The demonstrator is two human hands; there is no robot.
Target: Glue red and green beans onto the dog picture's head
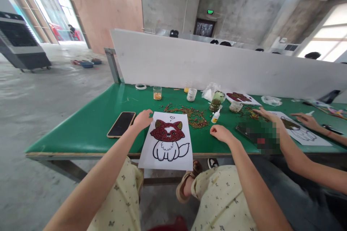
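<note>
A white sheet point(146, 151) with a fox-like drawing lies at the near table edge, slightly overhanging it. The drawn head point(169, 134) is covered in dark red bits with green inside the ears; the body is bare outline. My left hand point(143, 120) rests at the sheet's upper left corner, fingers bent; whether it pinches anything is hidden. My right hand point(219, 133) is curled above the table to the right of the sheet, its fingertips together and their contents too small to make out. Behind it stands a small glue bottle point(215, 116). Mixed red and green beans point(196, 117) lie scattered beyond the sheet.
A phone point(121, 124) lies left of my left hand. Jars point(157, 93), a green-filled container point(217, 101) and a plastic bag point(210, 92) stand toward the white partition point(189, 57). At the right, another person's hands point(267, 113) reach over a second drawing point(311, 135).
</note>
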